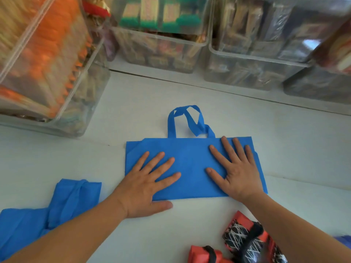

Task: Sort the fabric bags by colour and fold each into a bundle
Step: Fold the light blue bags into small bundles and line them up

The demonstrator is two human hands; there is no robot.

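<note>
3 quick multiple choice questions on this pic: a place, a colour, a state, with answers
1. Where is the rumpled blue bag? A) in a bin B) on the table, left of the flat bag C) on the red bags
2. What colour is the flat bag? A) orange B) blue C) green
3. How do the left hand and right hand lie? A) fists B) pinching handles C) fingers straight, pressing the flat bag
Answers: 1 B, it lies near left; 2 B, plain blue; 3 C, palms down.
</note>
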